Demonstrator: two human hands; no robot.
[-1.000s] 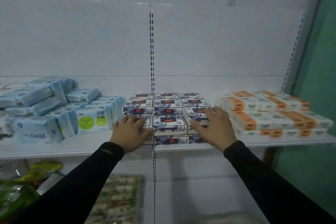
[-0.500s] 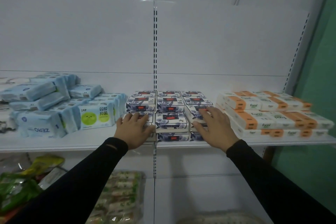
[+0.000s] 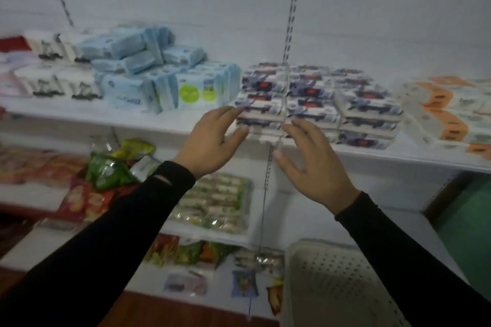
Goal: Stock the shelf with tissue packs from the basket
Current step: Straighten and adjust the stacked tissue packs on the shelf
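Note:
Blue-and-white tissue packs (image 3: 366, 103) with red labels stand stacked in rows on the white shelf (image 3: 159, 121). My left hand (image 3: 212, 143) hovers open just in front of the leftmost stack, fingers spread, holding nothing. My right hand (image 3: 313, 164) is also open and empty, a little below the shelf's front edge, apart from the packs. A white perforated basket (image 3: 332, 281) sits low at the bottom right, under my right forearm; its inside is not visible.
Light blue wipe packs (image 3: 148, 69) pile up left of the tissue stacks, orange-and-white packs (image 3: 446, 111) to the right. Snack bags (image 3: 111, 167) and a wrapped tray (image 3: 215, 202) fill lower shelves. A slotted upright (image 3: 291, 13) runs down the back wall.
Both hands have pulled back from the tissue stacks and opened. The view has swung down and left, bringing lower shelves and the basket into sight.

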